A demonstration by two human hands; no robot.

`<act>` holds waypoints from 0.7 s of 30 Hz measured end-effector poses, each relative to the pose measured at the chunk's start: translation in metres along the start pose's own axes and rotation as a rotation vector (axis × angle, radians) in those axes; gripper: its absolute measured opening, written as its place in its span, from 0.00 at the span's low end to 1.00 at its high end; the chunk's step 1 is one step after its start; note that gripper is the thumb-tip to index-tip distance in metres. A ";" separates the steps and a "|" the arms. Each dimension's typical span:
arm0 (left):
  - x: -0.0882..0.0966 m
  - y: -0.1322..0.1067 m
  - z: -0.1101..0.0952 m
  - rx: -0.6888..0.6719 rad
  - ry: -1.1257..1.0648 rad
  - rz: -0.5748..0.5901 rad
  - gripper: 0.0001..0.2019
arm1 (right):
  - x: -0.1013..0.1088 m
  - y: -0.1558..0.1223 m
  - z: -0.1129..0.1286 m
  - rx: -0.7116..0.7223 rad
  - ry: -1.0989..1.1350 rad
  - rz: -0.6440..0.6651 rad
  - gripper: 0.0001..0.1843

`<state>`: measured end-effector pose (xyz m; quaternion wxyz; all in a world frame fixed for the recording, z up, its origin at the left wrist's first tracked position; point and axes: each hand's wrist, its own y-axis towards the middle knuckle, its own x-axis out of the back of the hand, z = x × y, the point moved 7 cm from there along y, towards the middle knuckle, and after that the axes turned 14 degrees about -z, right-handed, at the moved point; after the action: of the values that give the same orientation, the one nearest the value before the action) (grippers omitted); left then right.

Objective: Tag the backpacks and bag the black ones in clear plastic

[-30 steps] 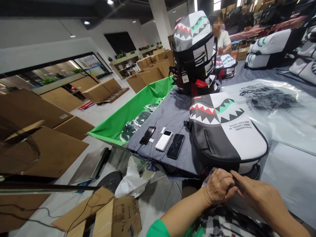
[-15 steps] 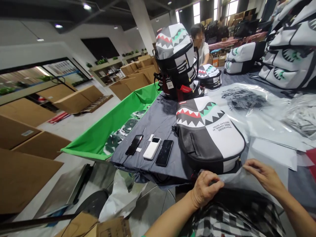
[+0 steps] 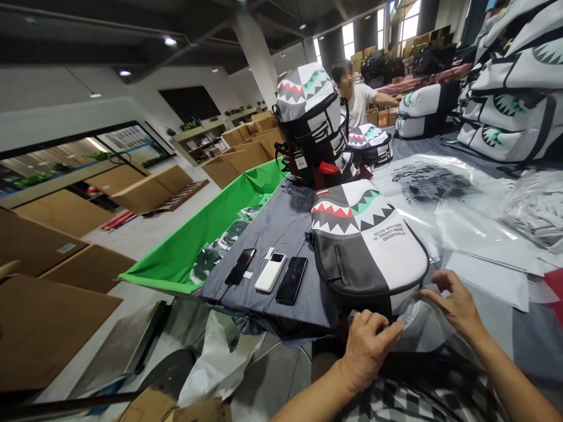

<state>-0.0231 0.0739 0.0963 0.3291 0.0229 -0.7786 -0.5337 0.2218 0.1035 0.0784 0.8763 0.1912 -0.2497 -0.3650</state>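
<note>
Between my hands stretches a clear plastic bag point(image 3: 413, 313), crumpled along its edge near the table's front. My left hand point(image 3: 367, 346) is closed, pinching the bag's edge between thumb and fingers. On the other side, my right hand point(image 3: 453, 302) pinches the bag with thumb and forefinger, the other fingers curled loosely. Just beyond them lies a grey, black and white backpack point(image 3: 369, 240) with a shark-mouth print, its base towards me. The bag's far part is hidden against the backpack's lower end.
Two dark phones point(image 3: 292, 280) and a white power bank point(image 3: 270, 273) lie left of the backpack. Stacked backpacks point(image 3: 308, 111) stand behind, more point(image 3: 505, 111) at right. Flat plastic bags point(image 3: 484, 228) cover the table's right. A green fabric bin point(image 3: 176, 258) adjoins the left edge. A person point(image 3: 358, 97) stands across.
My right hand has moved a little left, towards my left hand, and the plastic between them has bunched up. The person across now reaches an arm towards the stacked backpacks.
</note>
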 end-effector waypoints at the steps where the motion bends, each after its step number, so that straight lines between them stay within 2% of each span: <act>1: -0.001 0.000 0.001 0.018 -0.017 0.011 0.08 | 0.014 0.001 0.007 0.065 -0.048 -0.095 0.30; 2: -0.002 0.000 0.002 0.029 -0.034 0.026 0.09 | 0.027 0.001 0.016 0.150 -0.093 -0.172 0.26; 4: -0.004 -0.001 0.002 0.034 -0.062 0.068 0.10 | 0.042 -0.006 0.041 0.384 -0.112 -0.184 0.15; 6: -0.005 -0.002 0.003 0.028 -0.074 0.102 0.11 | 0.041 -0.020 0.066 0.654 -0.052 -0.035 0.04; 7: -0.005 -0.002 0.003 0.027 -0.072 0.113 0.12 | 0.039 -0.030 0.075 0.766 -0.020 0.045 0.03; 8: -0.005 -0.003 0.004 0.029 -0.067 0.118 0.12 | 0.037 -0.038 0.080 0.848 -0.001 0.096 0.05; 9: -0.005 -0.003 0.004 0.032 -0.063 0.120 0.12 | 0.035 -0.044 0.081 0.897 0.002 0.110 0.07; 12: -0.005 -0.003 0.006 0.059 -0.082 0.131 0.10 | 0.029 -0.053 0.074 0.897 -0.027 0.090 0.07; 16: -0.006 -0.002 0.008 0.083 -0.161 0.167 0.11 | 0.017 -0.053 0.059 0.833 -0.063 0.085 0.14; 18: -0.007 -0.002 0.008 0.086 -0.188 0.189 0.11 | 0.014 -0.054 0.056 0.866 -0.070 0.101 0.17; 21: -0.009 -0.004 0.010 0.104 -0.202 0.206 0.11 | 0.018 -0.064 0.055 0.996 -0.033 0.167 0.19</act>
<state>-0.0229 0.0835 0.0865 0.3006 -0.0937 -0.8326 -0.4558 0.1664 0.0395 0.0954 0.7008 0.5595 -0.4219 -0.1333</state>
